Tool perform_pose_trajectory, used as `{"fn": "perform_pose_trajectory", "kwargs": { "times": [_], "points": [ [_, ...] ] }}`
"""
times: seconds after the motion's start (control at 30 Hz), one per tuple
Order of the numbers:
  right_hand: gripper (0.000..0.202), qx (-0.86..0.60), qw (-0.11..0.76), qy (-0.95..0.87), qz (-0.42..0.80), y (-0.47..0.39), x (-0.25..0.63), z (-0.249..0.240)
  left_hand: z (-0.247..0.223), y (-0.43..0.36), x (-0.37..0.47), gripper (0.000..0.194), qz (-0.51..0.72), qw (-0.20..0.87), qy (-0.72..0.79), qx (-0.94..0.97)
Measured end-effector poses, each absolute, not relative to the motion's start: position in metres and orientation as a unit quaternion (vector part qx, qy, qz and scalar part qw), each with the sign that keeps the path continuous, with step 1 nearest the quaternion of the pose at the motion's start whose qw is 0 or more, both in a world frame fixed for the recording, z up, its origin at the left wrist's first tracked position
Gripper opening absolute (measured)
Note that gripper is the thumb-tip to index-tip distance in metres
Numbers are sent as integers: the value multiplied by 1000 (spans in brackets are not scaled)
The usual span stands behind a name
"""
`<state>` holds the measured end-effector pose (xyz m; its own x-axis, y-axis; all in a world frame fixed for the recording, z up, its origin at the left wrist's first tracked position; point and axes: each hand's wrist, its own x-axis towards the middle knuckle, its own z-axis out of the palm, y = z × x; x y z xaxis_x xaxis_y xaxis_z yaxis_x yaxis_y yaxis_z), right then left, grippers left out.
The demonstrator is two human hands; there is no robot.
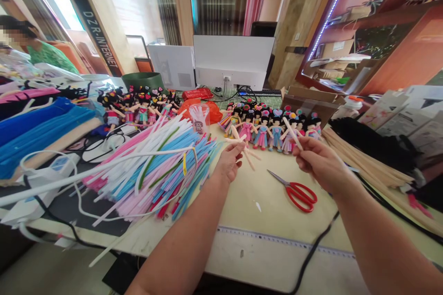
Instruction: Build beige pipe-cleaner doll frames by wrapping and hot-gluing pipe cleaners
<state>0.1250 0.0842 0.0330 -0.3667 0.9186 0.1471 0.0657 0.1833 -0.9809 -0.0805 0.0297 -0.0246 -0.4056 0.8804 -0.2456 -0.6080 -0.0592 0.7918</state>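
Observation:
My left hand (229, 162) is closed in a pinch on a small cream doll body of bent pipe cleaners, one limb (250, 160) of it hanging below the fingers. Its other limbs stick out above and to the left. Off to the right, my right hand (316, 159) pinches a short white pipe cleaner (291, 132) that points up and to the left. The two pieces are apart. Between and below my hands, red-handled scissors (297, 196) lie on the table with their blades slightly parted or closed, I cannot tell which. A small white scrap (258, 206) lies nearby.
A big bundle of coloured pipe cleaners (162, 166) covers the left. Finished dolls (263, 131) stand in rows behind, near a clear plastic cup (200, 117). Beige pipe cleaners (367, 159) lie at right. A power strip (44, 189) and cables are at left; a person (51, 55) sits beyond.

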Motion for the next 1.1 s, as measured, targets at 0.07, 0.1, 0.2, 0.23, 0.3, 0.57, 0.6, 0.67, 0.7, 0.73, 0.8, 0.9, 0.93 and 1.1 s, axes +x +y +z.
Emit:
{"fn": "perform_pose_trajectory", "kwargs": {
  "times": [0.07, 0.1, 0.2, 0.23, 0.3, 0.57, 0.6, 0.67, 0.7, 0.73, 0.8, 0.9, 0.93, 1.1],
  "points": [
    [19, -368, 432, -681, 463, 78, 124, 40, -24, 29, -80, 51, 708, 526, 445, 157],
    [17, -364, 428, -704, 435, 76, 124, 42, -24, 28, -80, 51, 707, 528, 443, 160],
    [22, -354, 375, -772, 372, 70, 123, 40, -24, 28, -79, 53, 702, 540, 434, 164],
    [23, -349, 351, -789, 364, 69, 122, 36, -25, 28, -79, 53, 700, 546, 430, 164],
    [22, -340, 319, -812, 350, 67, 119, 28, -26, 29, -79, 53, 696, 557, 421, 169],
    [23, -318, 369, -842, 233, 64, 107, 0, -27, 29, -76, 43, 670, 614, 376, 181],
    [24, -311, 375, -840, 241, 64, 107, -3, -26, 28, -75, 41, 666, 621, 370, 185],
    [25, -304, 379, -836, 255, 64, 110, -9, -24, 27, -73, 37, 662, 629, 361, 189],
    [25, -304, 378, -835, 259, 65, 112, -12, -24, 26, -73, 36, 662, 630, 360, 188],
    [26, -305, 376, -835, 261, 66, 113, -15, -23, 26, -72, 35, 661, 631, 361, 186],
    [26, -303, 374, -839, 253, 67, 115, -17, -22, 25, -71, 33, 655, 633, 370, 185],
    [19, -276, 394, -852, 206, 68, 116, -15, -20, 24, -70, 30, 645, 636, 378, 192],
    [18, -266, 405, -854, 189, 68, 115, -13, -19, 23, -69, 28, 641, 638, 378, 197],
    [15, -254, 436, -847, 168, 68, 115, -9, -17, 21, -68, 24, 626, 639, 391, 217]
  ]
}}
